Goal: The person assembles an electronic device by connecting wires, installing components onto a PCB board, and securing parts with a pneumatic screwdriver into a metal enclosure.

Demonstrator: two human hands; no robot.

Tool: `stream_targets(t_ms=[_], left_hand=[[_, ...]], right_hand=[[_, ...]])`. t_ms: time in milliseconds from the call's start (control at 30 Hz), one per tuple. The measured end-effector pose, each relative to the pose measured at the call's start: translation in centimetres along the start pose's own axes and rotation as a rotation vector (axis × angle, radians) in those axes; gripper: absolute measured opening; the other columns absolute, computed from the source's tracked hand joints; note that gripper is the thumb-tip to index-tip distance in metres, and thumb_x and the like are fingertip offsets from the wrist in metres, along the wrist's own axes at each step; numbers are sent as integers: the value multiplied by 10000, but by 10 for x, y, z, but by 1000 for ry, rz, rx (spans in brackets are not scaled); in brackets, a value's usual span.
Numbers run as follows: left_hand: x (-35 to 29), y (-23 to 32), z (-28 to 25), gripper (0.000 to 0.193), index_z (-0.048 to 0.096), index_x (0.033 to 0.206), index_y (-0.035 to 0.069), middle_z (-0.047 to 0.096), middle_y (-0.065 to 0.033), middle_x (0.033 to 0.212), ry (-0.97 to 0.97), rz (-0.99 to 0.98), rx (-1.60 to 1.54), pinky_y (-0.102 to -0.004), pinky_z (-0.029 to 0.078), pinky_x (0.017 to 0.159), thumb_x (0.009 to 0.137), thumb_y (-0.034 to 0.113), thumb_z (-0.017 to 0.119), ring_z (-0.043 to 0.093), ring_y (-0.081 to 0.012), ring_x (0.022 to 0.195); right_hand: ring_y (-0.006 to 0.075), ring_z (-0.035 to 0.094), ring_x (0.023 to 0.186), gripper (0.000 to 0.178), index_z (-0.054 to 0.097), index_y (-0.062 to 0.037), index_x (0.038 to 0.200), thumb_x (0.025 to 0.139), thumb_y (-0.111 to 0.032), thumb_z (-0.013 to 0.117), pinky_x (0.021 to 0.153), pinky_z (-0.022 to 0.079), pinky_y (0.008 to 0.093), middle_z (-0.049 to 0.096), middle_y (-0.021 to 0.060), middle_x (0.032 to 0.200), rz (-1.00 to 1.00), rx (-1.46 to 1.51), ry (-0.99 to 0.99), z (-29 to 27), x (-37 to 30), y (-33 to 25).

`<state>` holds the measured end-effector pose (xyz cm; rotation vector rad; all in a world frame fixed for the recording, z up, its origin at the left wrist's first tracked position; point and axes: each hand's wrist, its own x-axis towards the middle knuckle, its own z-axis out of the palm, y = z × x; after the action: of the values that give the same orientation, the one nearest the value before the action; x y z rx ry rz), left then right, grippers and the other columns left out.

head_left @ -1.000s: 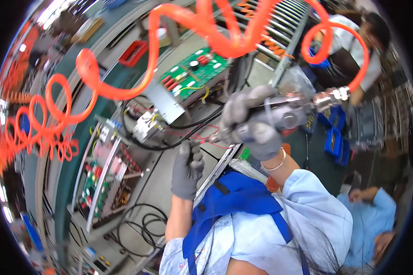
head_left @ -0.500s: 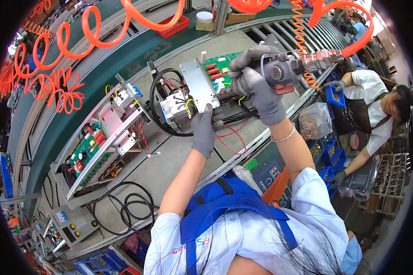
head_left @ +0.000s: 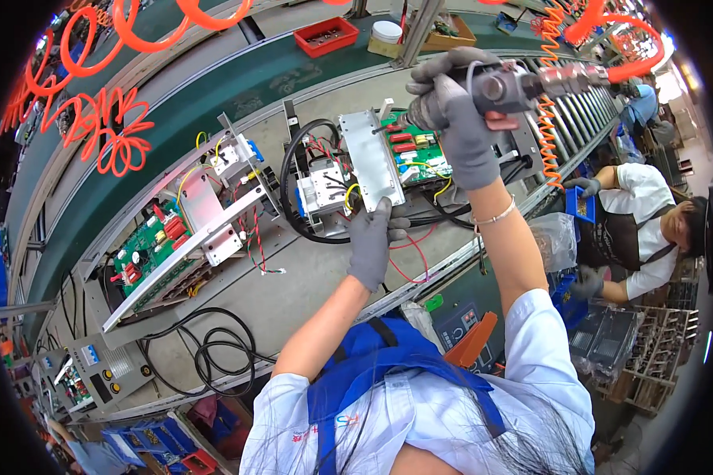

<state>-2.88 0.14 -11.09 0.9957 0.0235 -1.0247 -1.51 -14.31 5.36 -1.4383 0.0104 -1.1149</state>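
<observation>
My right hand (head_left: 469,142), in a grey glove, is wrapped around a dark pneumatic screwdriver (head_left: 503,89) with a red trigger and an orange air hose. The tool's tip points left, over the far right edge of a silver metal plate (head_left: 370,158). My gloved left hand (head_left: 370,244) grips the near edge of this plate, its upper fingertip resting on the metal. Right of the plate lies a green circuit board (head_left: 416,154) with red parts. On its left is a white block (head_left: 325,186) with wires, ringed by a thick black cable (head_left: 287,186).
Another opened unit (head_left: 174,229) stands to the left on the bench, near a coiled black cable (head_left: 228,348) and a grey panel (head_left: 107,376). Orange coiled hoses (head_left: 111,127) hang overhead. A red bin (head_left: 325,37) sits at the back. A co-worker (head_left: 650,229) handles a blue bin (head_left: 580,206) at right.
The screwdriver in my right hand has moved away from the plate, up and to the far side. My left hand stays at the plate's near edge. The whole view has shifted slightly.
</observation>
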Motion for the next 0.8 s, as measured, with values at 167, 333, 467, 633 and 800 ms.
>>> stream_targets(t_ms=[167, 333, 467, 633, 800], left_hand=[[6, -1, -2, 273, 559, 1073, 17, 665, -124, 923, 26, 2, -15, -232, 508, 550, 952, 262, 557, 641, -149, 703], [7, 2, -3, 259, 551, 1064, 14, 665, -133, 921, 7, -45, 5, -233, 507, 546, 958, 250, 548, 643, -153, 699], [7, 1, 1, 289, 549, 1017, -6, 662, -145, 877, 13, -2, -3, -227, 506, 516, 958, 277, 542, 633, -142, 657], [1, 7, 4, 340, 560, 969, -30, 664, -160, 849, 27, 69, -4, -219, 509, 501, 955, 310, 544, 630, -132, 626], [7, 0, -2, 261, 543, 1070, -6, 657, -144, 906, 23, -28, -2, -240, 506, 520, 961, 231, 537, 643, -163, 685]], right_hand=[[212, 650, 831, 220, 493, -10, 1083, 866, 21, 513, 710, 590, 349, 607, 125, 924, -102, -194, -101, 0, 19, 33], [211, 656, 833, 225, 512, -3, 1069, 850, 38, 543, 712, 593, 351, 612, 118, 912, -109, -260, -124, -4, 26, 48], [206, 656, 817, 230, 523, -5, 1061, 838, 35, 561, 710, 594, 346, 619, 116, 894, -92, -216, -101, -1, 25, 50], [197, 655, 797, 215, 531, 1, 1050, 840, 22, 574, 687, 591, 333, 625, 122, 887, -27, -149, -105, 0, 25, 54], [126, 631, 697, 226, 564, -21, 980, 766, 32, 615, 589, 541, 263, 633, 61, 767, -5, -89, 26, 6, 38, 64]])
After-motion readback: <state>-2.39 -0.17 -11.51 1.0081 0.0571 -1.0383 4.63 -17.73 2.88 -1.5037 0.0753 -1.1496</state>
